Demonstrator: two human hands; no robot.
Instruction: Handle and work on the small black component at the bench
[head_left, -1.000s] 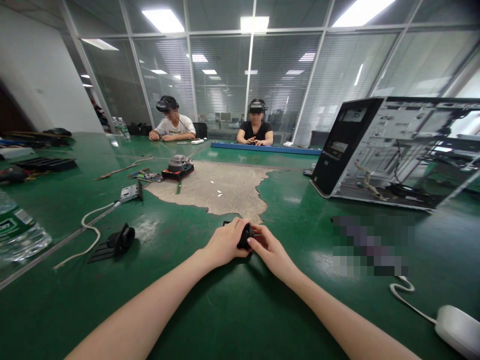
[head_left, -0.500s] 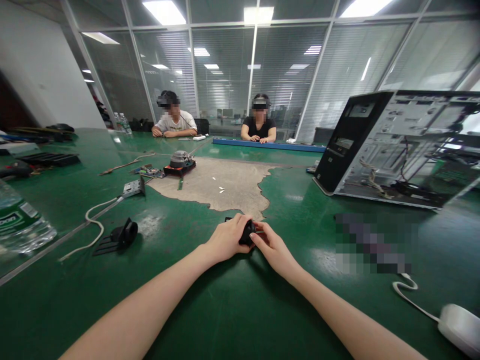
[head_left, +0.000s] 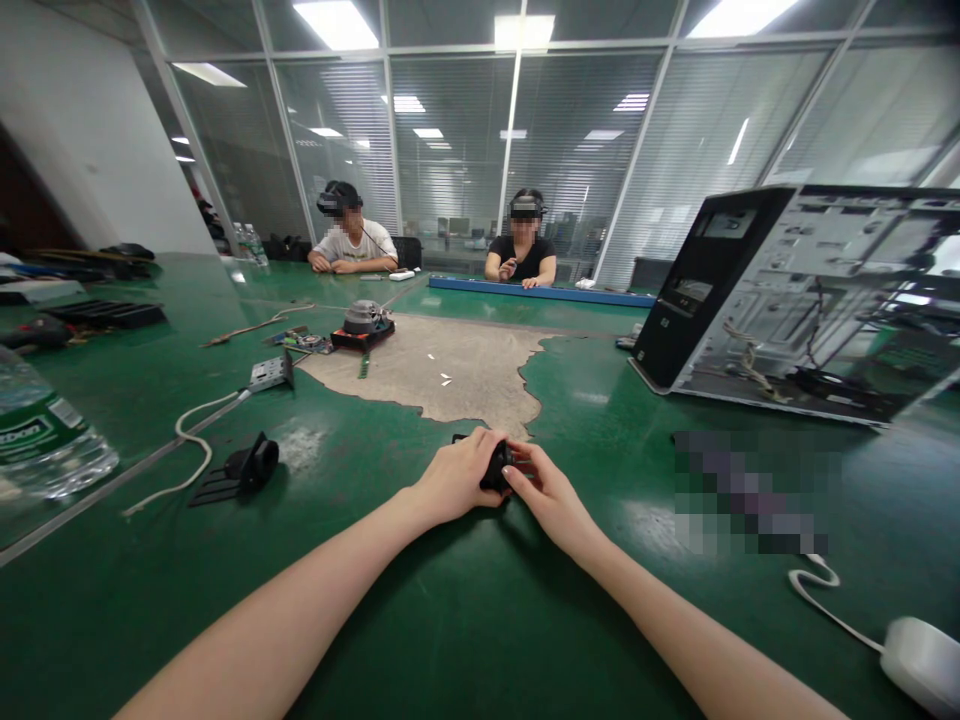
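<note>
Between my two hands, just above the green table [head_left: 420, 640], is a small black part [head_left: 496, 468], mostly covered by my fingers, so its kind does not show. My left hand [head_left: 463, 474] is closed over its top and left side. From the right, my right hand [head_left: 545, 488] pinches it with thumb and fingertips. A similar-looking black plastic part with a round collar and flat slats [head_left: 251, 468] lies on the table left of my hands. Beyond my hands the table's green covering is torn away, baring a beige patch [head_left: 480, 365].
An opened computer case [head_left: 750, 290] stands at right. Nearer lie a blurred-out dark object [head_left: 750, 490] and a white corded item [head_left: 919, 655]. At left are a water bottle [head_left: 52, 440], a metal bracket [head_left: 271, 372] and a fan-like cooler [head_left: 364, 325]. Two people sit across the table.
My hands keep the same hold on the black part. The view has shifted slightly. Across the table, the person in black has raised one hand.
</note>
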